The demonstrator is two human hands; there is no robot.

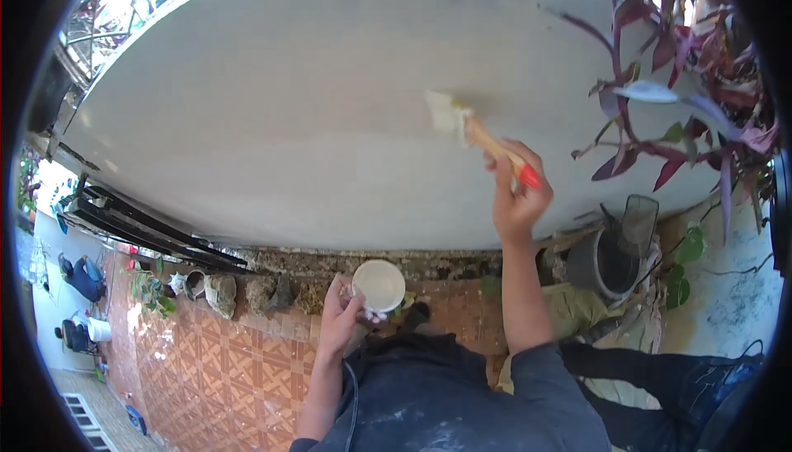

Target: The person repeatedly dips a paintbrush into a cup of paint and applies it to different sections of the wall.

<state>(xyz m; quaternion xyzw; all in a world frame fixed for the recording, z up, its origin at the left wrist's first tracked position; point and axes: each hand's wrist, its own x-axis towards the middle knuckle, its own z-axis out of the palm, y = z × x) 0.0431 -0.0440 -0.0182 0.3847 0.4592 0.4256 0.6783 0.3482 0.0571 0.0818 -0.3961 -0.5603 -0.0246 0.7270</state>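
My right hand (520, 204) is closed round the paintbrush (481, 134), bristles just beyond it at the wall (289, 122). My left hand (338, 320) clasps a container (403, 287). Pale coverage looks broad; duller patches above the right hand may remain.

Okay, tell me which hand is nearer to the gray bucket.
Right. The right hand, gripping the paintbrush, is above and left of the gray bucket in the view; the left hand, holding the white bowl, is much farther left and slightly lower.
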